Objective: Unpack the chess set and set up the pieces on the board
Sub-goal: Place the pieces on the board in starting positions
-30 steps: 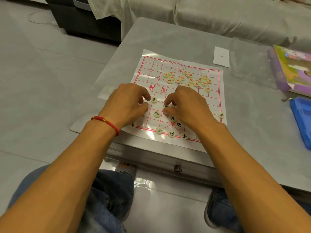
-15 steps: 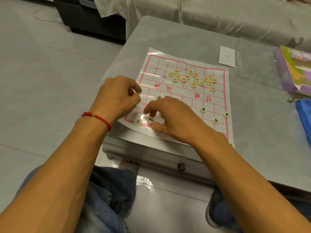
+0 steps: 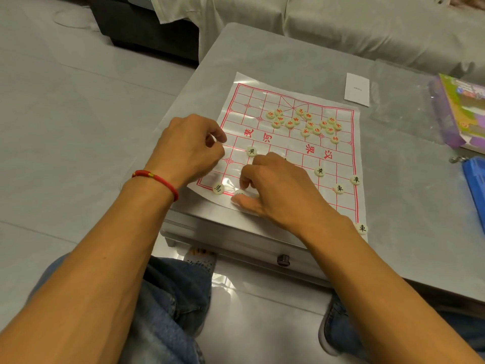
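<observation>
A plastic chess board with a red grid lies on the grey table. Several red-lettered pieces are heaped on its far half. Black-lettered pieces lie scattered on the near half: one at the near left corner, one by the river, others at the right. My right hand pinches a black piece on the near edge line. My left hand hovers at the board's left edge, fingers curled, a pale piece seemingly between thumb and forefinger.
A white card lies beyond the board. A clear plastic sheet, a colourful box and a blue case sit at the right. One black piece lies off the board's near right corner. A drawer knob faces my knees.
My right hand has moved from the board's middle to the near left edge with a black piece. My left hand has shifted left to the board's edge. The view has swung left.
</observation>
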Demonstrator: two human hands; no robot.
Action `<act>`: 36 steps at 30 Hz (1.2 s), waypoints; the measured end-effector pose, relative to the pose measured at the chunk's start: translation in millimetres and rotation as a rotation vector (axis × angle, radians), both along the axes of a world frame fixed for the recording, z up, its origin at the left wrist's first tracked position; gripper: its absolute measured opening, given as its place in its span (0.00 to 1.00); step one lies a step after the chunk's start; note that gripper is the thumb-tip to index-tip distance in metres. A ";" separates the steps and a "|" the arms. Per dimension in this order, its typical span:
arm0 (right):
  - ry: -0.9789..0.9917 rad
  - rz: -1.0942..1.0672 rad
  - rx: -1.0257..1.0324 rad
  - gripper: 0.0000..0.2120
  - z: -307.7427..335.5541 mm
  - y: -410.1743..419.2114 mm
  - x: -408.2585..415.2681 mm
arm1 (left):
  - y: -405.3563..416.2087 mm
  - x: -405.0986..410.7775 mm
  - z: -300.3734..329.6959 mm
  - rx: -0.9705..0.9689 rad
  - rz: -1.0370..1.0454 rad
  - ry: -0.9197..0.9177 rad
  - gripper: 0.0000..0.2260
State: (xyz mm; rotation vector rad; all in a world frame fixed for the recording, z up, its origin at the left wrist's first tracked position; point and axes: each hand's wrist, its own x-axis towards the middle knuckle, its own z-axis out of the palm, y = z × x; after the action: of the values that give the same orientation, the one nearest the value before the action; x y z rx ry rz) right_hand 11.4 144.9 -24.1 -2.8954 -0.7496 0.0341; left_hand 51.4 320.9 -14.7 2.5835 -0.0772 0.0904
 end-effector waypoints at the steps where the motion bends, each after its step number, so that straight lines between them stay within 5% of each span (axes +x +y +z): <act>1: 0.000 0.001 0.008 0.15 -0.6 0.4 0.4 | -0.2 -0.2 0.0 -0.002 0.000 0.000 0.11; 10: 0.010 0.019 0.031 0.14 -0.6 -0.2 3.5 | -1.8 -0.3 0.7 0.003 -0.006 0.010 0.11; 17: 0.027 -0.202 0.090 0.11 10.1 -47.8 23.4 | 2.0 -3.3 -0.2 0.046 -0.062 0.091 0.12; 29: 0.025 -0.069 -0.005 0.12 -4.0 -11.7 40.1 | -3.0 -7.3 -3.7 0.082 -0.146 0.132 0.14; 36: 0.184 -0.202 0.223 0.15 24.6 -69.7 9.8 | -6.5 -10.1 -1.6 0.077 -0.204 0.127 0.14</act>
State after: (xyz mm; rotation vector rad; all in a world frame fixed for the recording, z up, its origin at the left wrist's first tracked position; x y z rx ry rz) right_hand 21.2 75.1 0.5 -2.6928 -0.3998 0.1792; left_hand 41.3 314.3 -16.3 2.6342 -0.3020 -0.1543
